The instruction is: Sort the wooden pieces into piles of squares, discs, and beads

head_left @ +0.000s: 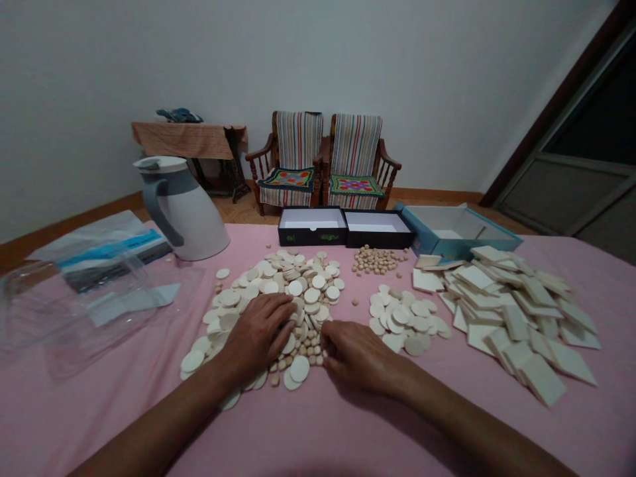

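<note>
A big pile of pale round discs (295, 288) mixed with small wooden beads (309, 350) lies in the middle of the pink cloth. On the left part of this pile rests my left hand (261, 328), its fingers apart over the discs. My right hand (355, 354) touches the pile's right edge beside the beads, fingers curled together; what they hold, if anything, is hidden. To the right is a smaller heap of discs (402, 317). Behind it sits a group of beads (377, 260).
Many square pale tiles (521, 311) are heaped at the right. Two black boxes (312, 236) and a blue box (454, 245) stand along the back edge. A white jug (193, 215) and clear plastic packaging (114, 298) are at the left.
</note>
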A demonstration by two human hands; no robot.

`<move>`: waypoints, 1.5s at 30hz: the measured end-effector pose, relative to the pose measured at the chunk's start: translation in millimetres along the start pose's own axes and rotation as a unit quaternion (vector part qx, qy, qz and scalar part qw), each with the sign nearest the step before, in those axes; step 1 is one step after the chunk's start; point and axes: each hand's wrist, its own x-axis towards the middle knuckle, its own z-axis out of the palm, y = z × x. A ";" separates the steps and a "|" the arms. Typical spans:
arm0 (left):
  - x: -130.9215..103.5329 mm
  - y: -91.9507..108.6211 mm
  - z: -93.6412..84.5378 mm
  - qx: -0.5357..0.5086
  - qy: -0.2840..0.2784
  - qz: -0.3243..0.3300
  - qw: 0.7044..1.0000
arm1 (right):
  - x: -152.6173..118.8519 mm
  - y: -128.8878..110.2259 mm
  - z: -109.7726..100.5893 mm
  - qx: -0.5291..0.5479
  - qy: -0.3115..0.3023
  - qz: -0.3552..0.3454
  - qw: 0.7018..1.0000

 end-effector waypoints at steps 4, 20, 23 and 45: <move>-0.1 -0.4 0.3 0.002 0.000 0.000 1.000 | -1.8 0.2 11.6 -0.017 0.019 -0.015 1.000; 0.0 -1.1 -0.8 0.001 0.000 0.000 1.000 | 15.3 35.8 -16.8 -0.163 0.099 0.083 0.978; 0.1 -1.9 0.0 -0.002 -0.003 -0.002 1.000 | 18.7 42.7 -8.5 -0.216 0.096 0.083 0.968; -0.6 -2.0 -1.3 -0.004 -0.009 -0.006 1.000 | 11.6 51.3 -32.7 -0.014 0.044 0.085 0.995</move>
